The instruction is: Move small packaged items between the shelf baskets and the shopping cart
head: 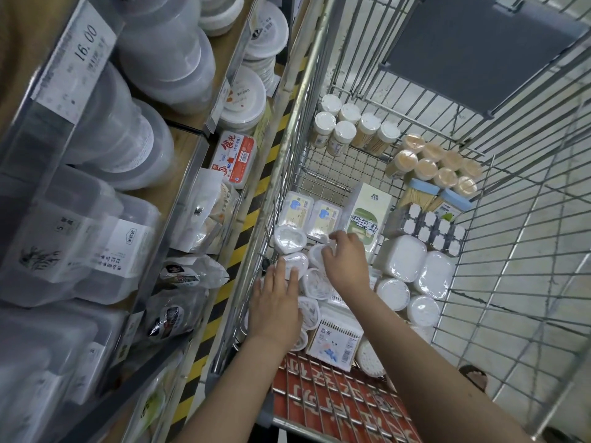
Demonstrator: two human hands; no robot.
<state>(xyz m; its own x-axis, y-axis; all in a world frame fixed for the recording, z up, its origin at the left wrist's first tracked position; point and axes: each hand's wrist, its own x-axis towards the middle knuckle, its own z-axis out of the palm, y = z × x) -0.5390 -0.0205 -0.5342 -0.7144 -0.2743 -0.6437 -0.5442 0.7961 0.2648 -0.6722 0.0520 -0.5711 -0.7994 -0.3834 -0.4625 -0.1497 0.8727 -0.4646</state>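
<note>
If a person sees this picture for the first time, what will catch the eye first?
Two bare arms reach into the wire shopping cart: the left hand and right hand both rest on small white plastic tubs by its near left wall. Beyond them stand white-capped jars, and on the left, shelves of clear containers.

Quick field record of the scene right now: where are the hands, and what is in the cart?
left hand: fingers straight, resting on small white round plastic tubs
right hand: fingers curled on a tub of that cluster
wire shopping cart: holds tubs, white-capped toothpick jars, green-and-white box
shelf: left of cart, stacked clear plastic containers
</note>
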